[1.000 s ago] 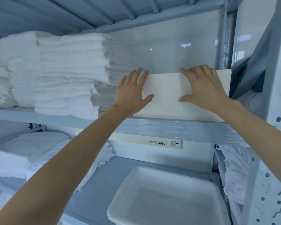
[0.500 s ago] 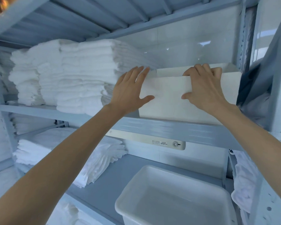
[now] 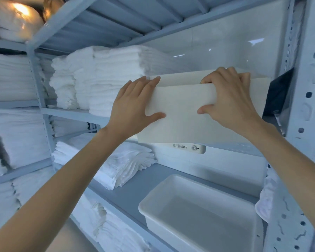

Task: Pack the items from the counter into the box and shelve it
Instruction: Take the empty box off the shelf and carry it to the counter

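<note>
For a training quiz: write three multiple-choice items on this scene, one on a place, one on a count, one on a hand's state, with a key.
1. The white plastic tub sits: A) on the shelf below the white box; B) inside the box; C) on the floor.
2. Hands touching the box: A) none; B) one; C) two.
3. The right hand: A) hangs free; B) curls over the box's top edge; C) lies in the tub.
Key: 1 A, it stands on the lower shelf. 2 C, the left hand lies flat against it, the right grips it. 3 B, fingers hook over the rim.
</note>
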`<state>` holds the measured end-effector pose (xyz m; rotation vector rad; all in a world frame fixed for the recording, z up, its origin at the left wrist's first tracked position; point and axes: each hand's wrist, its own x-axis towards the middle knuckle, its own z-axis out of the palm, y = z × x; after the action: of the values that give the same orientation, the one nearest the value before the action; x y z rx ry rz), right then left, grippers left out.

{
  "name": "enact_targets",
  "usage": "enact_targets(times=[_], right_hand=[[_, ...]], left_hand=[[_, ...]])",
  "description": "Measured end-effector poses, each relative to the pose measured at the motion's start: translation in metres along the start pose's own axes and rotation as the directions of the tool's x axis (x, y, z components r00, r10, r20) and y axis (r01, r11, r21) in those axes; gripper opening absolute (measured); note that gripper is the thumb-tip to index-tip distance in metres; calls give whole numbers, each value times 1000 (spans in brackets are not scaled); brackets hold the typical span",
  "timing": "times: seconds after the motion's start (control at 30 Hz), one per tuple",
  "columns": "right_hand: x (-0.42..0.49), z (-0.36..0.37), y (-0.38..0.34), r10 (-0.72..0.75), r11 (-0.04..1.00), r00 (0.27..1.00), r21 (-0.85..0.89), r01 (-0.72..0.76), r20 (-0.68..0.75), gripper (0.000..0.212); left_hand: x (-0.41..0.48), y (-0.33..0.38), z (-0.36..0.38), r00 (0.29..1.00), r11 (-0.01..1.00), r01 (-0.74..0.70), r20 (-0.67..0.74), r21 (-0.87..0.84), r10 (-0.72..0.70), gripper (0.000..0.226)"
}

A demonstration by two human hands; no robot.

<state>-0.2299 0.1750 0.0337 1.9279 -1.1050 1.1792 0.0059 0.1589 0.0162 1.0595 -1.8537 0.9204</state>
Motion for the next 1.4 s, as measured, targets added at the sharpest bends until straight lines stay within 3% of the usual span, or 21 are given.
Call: enact_targets(times=[0.17, 0.3, 0.53, 0.73, 0.93, 1.03, 1.13, 1.27, 1.4], right_hand=[[-20, -3, -41, -93, 994, 996, 57, 94, -16, 62], [-37, 2, -81, -162, 978, 986, 124, 165, -33, 61], [-82, 20, -168, -208, 932, 976, 292, 217, -64, 56], [-129, 31, -257, -298, 855, 954, 452, 254, 27, 53], [-168, 36, -330, -461, 774, 867, 564, 288, 190, 41], [-182, 43, -352, -522, 733, 787, 645, 216, 329, 37], [-190, 43, -376, -572, 608, 729, 791, 70, 376, 41], [-187, 57, -422, -633, 600, 722, 766, 230, 280, 40], [-183, 77, -481, -652, 637, 701, 710, 299, 289, 53]], left_hand=[[-43, 4, -45, 996, 993, 79, 29, 82, -82, 64], [-78, 3, -81, 989, 983, 87, 107, 160, -105, 61], [-165, -8, -153, 967, 936, 181, 120, 303, -225, 52], [-260, -21, -213, 906, 875, 310, 163, 371, -390, 49], [-350, -33, -269, 839, 803, 384, 190, 456, -510, 50], [-392, -39, -302, 809, 764, 387, 208, 516, -550, 50], [-431, -43, -335, 778, 729, 378, 230, 571, -584, 49], [-470, -47, -373, 735, 728, 320, 326, 607, -595, 48], [-501, -49, -403, 686, 754, 238, 444, 612, -577, 45]])
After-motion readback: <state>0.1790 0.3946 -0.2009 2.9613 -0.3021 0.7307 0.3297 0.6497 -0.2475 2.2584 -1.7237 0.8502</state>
